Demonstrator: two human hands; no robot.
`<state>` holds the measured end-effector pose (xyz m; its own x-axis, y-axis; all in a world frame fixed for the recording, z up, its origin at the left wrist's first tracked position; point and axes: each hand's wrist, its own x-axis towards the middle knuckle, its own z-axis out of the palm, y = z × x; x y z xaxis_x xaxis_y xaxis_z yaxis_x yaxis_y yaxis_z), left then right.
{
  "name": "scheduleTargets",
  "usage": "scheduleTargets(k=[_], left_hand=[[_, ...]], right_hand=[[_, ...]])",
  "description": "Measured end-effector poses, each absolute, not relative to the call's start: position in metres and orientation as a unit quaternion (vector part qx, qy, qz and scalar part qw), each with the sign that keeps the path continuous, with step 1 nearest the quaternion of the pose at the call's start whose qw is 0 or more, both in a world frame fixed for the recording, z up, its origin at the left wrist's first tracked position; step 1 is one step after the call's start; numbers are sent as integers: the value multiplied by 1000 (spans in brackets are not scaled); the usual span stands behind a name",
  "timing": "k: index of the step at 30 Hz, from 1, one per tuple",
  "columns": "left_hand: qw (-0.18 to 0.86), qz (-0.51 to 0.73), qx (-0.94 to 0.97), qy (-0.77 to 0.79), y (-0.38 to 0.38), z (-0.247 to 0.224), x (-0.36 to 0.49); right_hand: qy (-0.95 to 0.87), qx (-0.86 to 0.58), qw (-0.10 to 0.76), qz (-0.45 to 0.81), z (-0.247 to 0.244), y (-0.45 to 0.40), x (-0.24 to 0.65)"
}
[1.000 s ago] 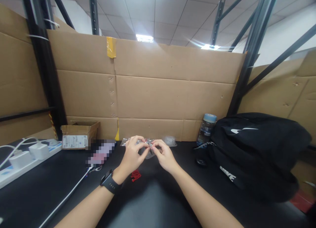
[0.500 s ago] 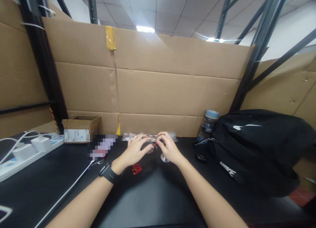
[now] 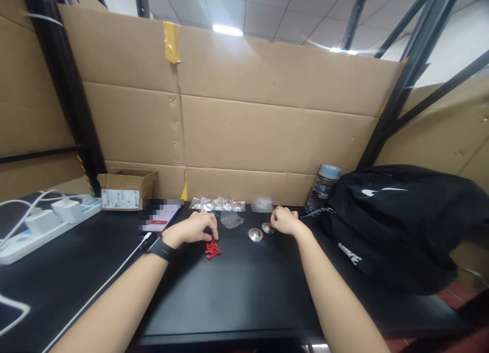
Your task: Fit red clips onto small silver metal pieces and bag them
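My left hand [image 3: 198, 227] is closed at the edge of a small heap of red cords [image 3: 213, 249], thumb and fingertips pinching one of them. My right hand [image 3: 285, 220] has its fingers closed at a small domed metal disc [image 3: 267, 228] that looks like a finger cymbal, with a bit of red showing at the fingertips. Left of it, a matching finger cymbal [image 3: 255, 235] lies flat on the black table, touched by neither hand. Behind the hands rest an opened clear plastic bag [image 3: 232, 220] and a row of several bagged discs [image 3: 218, 205].
More clear plastic [image 3: 262, 205] lies near the cardboard wall [image 3: 237, 139]. On the left are a phone [image 3: 162, 216] with a white cable, a small carton [image 3: 126, 190] and a power strip [image 3: 49, 231]. A water bottle [image 3: 323, 189] and black backpack [image 3: 405, 225] stand right.
My hands have moved apart from their meeting point in the middle. The left came down to the red cords; the right went rightward with a finger cymbal, uncovering the plastic bag.
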<state>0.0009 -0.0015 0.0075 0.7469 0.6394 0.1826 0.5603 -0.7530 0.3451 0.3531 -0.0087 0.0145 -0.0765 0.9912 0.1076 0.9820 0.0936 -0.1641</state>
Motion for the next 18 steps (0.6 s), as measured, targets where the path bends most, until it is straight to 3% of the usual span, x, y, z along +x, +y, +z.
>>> scheduleTargets(k=[5,8,18], left_hand=[[139,135,919,343,-4,8,4],[138,121,916,356,-5,8,4],[87,107,916,378,-7,5,10]], right_hand=[[-805,-571,145,61,21,-15,342],[-852,-496,131,103,21,-21,330],[-853,-493,106,136,16,-24,317]])
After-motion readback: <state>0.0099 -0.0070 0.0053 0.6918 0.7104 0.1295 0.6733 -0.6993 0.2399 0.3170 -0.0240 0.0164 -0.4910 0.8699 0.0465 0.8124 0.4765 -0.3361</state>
